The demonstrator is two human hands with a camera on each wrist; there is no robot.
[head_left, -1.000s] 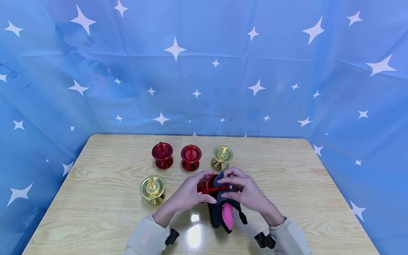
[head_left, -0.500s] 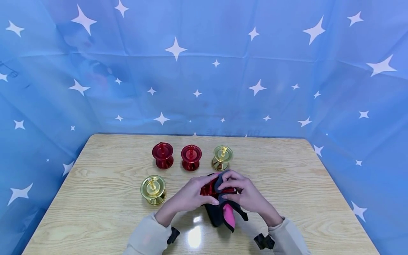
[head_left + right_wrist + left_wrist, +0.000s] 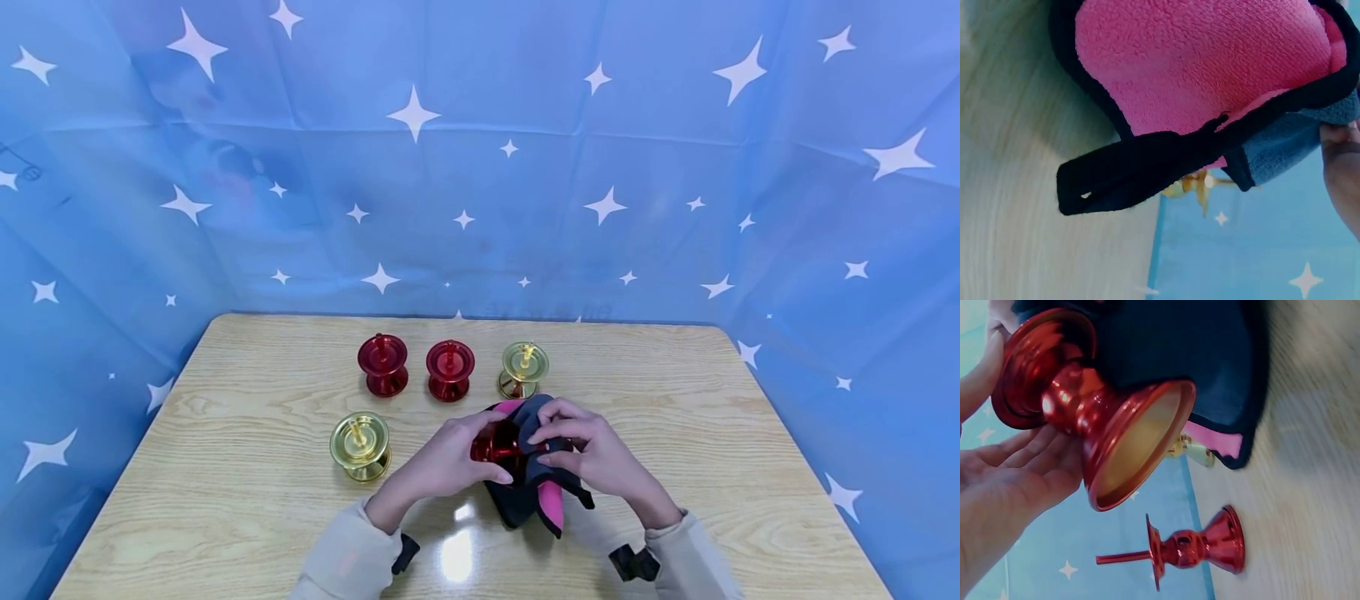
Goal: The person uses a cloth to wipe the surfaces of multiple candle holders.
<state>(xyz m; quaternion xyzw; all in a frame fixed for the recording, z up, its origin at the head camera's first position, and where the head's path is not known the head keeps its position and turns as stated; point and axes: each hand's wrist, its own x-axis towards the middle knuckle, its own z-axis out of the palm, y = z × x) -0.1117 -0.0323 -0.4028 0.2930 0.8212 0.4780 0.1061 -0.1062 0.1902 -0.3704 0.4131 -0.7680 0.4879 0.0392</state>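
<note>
My left hand [image 3: 450,458] holds a shiny red candle holder [image 3: 487,447] tipped on its side, its spike toward the right. In the left wrist view the hollow underside of this candle holder [image 3: 1072,403] shows, with fingers and thumb around it. A cleaning cloth [image 3: 534,410], dark grey with pink fleece and black edging, is draped at the candle holder's spike end. My right hand [image 3: 592,450] pinches the cloth around the spike, which is mostly covered. From the right wrist, the cloth's pink side [image 3: 1197,69] and a black loop [image 3: 1116,178] fill much of the view.
Behind my hands stand two red candle holders [image 3: 382,367] and a gold candle holder [image 3: 521,369], all upright. Another gold candle holder [image 3: 361,450] stands left of my left hand. A blue star-patterned curtain [image 3: 480,167] hangs behind the wooden table [image 3: 225,467].
My right hand has moved right along the spike, pulling the cloth with it. More of the spike is covered. The left hand keeps its grip on the candle holder, which has shifted slightly.
</note>
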